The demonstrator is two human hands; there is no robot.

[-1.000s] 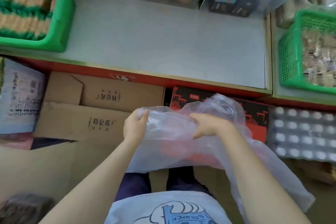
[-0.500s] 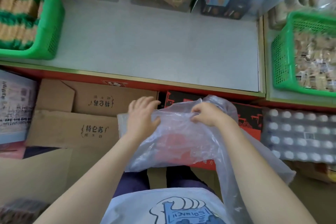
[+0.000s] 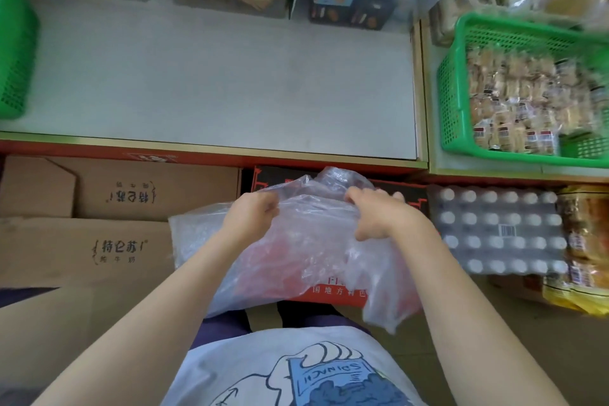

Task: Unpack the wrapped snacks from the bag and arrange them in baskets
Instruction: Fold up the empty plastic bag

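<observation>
Below the shelf edge, the left hand (image 3: 252, 212), splayed open on the plastic half a second ago, is now pinching the clear bag (image 3: 296, 247), while the right hand (image 3: 379, 214) keeps gripping its top (apparently seeking the mouth). Rightward, the green basket (image 3: 451, 92) is sitting well apart, already holding wrapped snacks (image 3: 520, 99).

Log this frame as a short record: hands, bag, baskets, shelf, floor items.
left hand: grips the plastic bag's upper edge
right hand: grips the same edge
plastic bag: clear, crumpled, held below the shelf; contents unclear
right basket: green, holds wrapped snacks
left basket: green, mostly out of frame
shelf: grey surface
floor items: cardboard boxes, bottle pack
</observation>
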